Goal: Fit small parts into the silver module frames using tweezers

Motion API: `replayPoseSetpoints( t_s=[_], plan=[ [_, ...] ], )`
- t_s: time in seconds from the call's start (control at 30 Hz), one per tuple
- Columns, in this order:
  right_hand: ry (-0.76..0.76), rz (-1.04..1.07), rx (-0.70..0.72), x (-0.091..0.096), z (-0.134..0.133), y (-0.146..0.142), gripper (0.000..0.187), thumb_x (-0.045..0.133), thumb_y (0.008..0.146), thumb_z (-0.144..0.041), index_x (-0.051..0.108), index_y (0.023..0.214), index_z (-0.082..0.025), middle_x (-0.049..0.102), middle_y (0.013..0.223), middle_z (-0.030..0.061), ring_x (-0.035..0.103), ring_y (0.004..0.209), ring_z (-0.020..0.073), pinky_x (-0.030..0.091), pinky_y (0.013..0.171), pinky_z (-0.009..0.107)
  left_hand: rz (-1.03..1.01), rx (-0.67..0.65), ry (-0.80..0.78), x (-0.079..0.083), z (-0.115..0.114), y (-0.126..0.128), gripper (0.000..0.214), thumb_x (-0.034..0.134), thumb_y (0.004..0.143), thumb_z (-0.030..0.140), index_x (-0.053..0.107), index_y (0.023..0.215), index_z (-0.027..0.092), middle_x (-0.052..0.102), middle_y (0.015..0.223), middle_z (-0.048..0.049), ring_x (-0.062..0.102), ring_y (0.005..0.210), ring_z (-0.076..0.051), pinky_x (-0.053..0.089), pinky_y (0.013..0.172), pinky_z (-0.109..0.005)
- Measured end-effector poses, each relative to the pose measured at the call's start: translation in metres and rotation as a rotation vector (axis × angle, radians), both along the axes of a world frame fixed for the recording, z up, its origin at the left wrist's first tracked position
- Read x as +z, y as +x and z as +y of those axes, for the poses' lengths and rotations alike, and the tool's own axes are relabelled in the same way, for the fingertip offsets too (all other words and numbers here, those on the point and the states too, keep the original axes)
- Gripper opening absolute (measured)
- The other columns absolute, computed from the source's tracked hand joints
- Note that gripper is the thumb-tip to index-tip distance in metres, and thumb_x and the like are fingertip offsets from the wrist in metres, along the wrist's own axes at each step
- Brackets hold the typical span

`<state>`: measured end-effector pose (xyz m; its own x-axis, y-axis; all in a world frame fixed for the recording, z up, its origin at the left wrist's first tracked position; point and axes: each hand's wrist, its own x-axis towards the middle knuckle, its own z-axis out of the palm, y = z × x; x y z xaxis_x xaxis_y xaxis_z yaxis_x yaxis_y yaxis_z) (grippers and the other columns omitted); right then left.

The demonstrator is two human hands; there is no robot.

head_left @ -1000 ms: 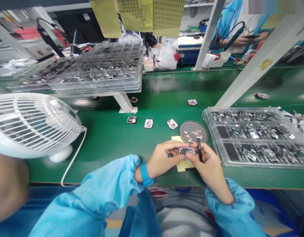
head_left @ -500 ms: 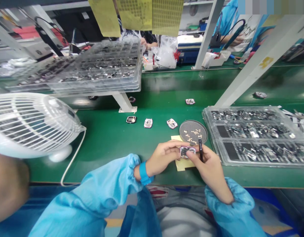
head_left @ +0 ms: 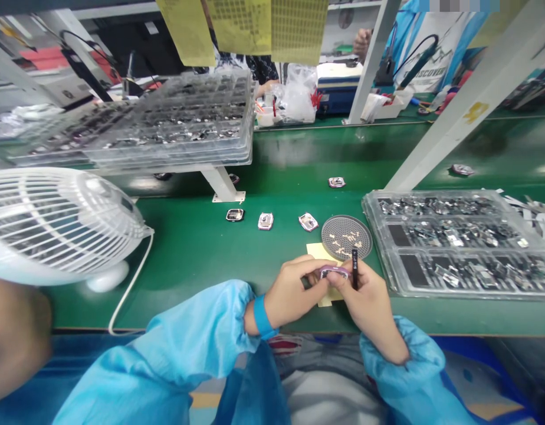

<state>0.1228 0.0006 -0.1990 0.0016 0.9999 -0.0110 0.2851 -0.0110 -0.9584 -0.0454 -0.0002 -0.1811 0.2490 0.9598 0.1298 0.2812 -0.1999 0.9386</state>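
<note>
My left hand (head_left: 296,289), a blue band on its wrist, pinches one side of a small purple-rimmed watch case (head_left: 333,270) with electronics inside. The thumb of my right hand (head_left: 365,295) presses on the other side of that case. A slim black tool with pale lettering (head_left: 354,268), like tweezers, stands upright in the right hand's fingers; its lower end is hidden. Beneath both hands lies a yellow paper (head_left: 319,251), partly covered. Just beyond them is a round grey perforated dish (head_left: 328,236) with several small beige pieces.
Several similar cases lie on the green bench, among them one white-faced case (head_left: 265,221) and another case (head_left: 308,222). At right is a clear parts tray (head_left: 394,286), beside a slanted white post (head_left: 432,133). A white fan (head_left: 55,224) stands left; stacked trays (head_left: 175,154) sit on a raised shelf.
Both hands have tilted the watch case, so its purple edge shows more and its inside less. The right hand has shifted slightly left with the black tool. A co-worker across the bench has moved.
</note>
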Motion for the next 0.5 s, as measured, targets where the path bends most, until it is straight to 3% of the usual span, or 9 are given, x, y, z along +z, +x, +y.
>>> replayPoseSetpoints(
  t_s=[0.2, 0.3, 0.43, 0.5],
  plan=[
    [0.014, -0.083, 0.001, -0.003, -0.001, -0.002, 0.038, 0.068, 0.083, -0.053, 0.058, 0.076, -0.017, 0.056, 0.064, 0.0001, 0.048, 0.059, 0.0133, 0.039, 0.055, 0.024, -0.022, 0.025, -0.075, 0.004, -0.001, 0.001, 0.03, 0.06, 0.083, 0.011, 0.075, 0.109, 0.017, 0.067, 0.089, -0.0047, 0.058, 0.071, -0.011, 0.049, 0.063, -0.02],
    [0.024, -0.146, 0.045, -0.002, 0.001, 0.001, 0.036, 0.069, 0.084, -0.053, 0.062, 0.079, -0.017, 0.058, 0.068, 0.0011, 0.049, 0.061, 0.0138, 0.04, 0.056, 0.025, 0.011, 0.008, -0.027, 0.003, 0.0, -0.002, 0.031, 0.06, 0.084, 0.011, 0.075, 0.11, 0.018, 0.067, 0.087, -0.0038, 0.058, 0.07, -0.011, 0.049, 0.065, -0.02],
    [0.244, -0.203, 0.041, 0.006, 0.004, 0.009, 0.026, 0.067, 0.089, -0.042, 0.066, 0.103, -0.02, 0.064, 0.093, 0.0061, 0.052, 0.066, 0.0144, 0.042, 0.058, 0.027, 0.114, 0.008, 0.152, 0.0, 0.003, -0.006, 0.035, 0.06, 0.085, 0.011, 0.074, 0.116, 0.02, 0.066, 0.086, -0.0036, 0.059, 0.076, -0.012, 0.05, 0.074, -0.023],
    [0.328, -0.211, 0.087, 0.012, 0.005, 0.013, 0.019, 0.063, 0.093, -0.036, 0.068, 0.104, -0.022, 0.064, 0.098, 0.0069, 0.05, 0.061, 0.0126, 0.041, 0.055, 0.027, 0.145, 0.019, 0.194, -0.001, 0.004, -0.007, 0.034, 0.06, 0.085, 0.011, 0.073, 0.115, 0.019, 0.067, 0.089, -0.0048, 0.06, 0.079, -0.013, 0.051, 0.076, -0.023]
  ],
)
